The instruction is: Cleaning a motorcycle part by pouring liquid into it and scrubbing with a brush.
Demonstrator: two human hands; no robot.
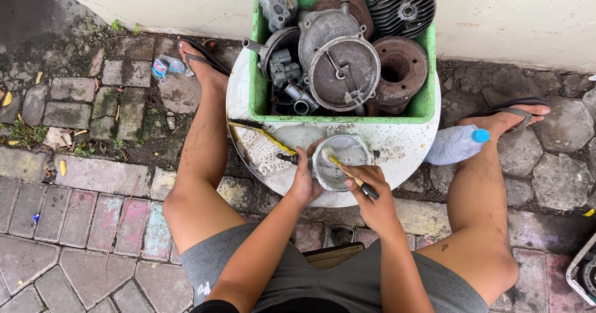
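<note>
My left hand (305, 181) grips a round grey metal engine cover (345, 154) by its left edge, holding it over a white round basin (410, 144). My right hand (374, 199) holds a toothbrush (351, 176) with a yellow head and dark handle, its bristles against the cover's inner face. A green plastic crate (254, 89) sits at the basin's far side, filled with several metal engine parts, among them a large round cover (343, 71), a rusty drum (399, 71) and a finned cylinder head (402, 4).
A scrub brush with a yellow handle (264, 134) lies in the basin at left. A clear plastic bottle with a blue cap (457, 143) leans by my right leg. My sandalled feet (200, 62) flank the basin. Paving stones and a white wall (515, 15) surround it.
</note>
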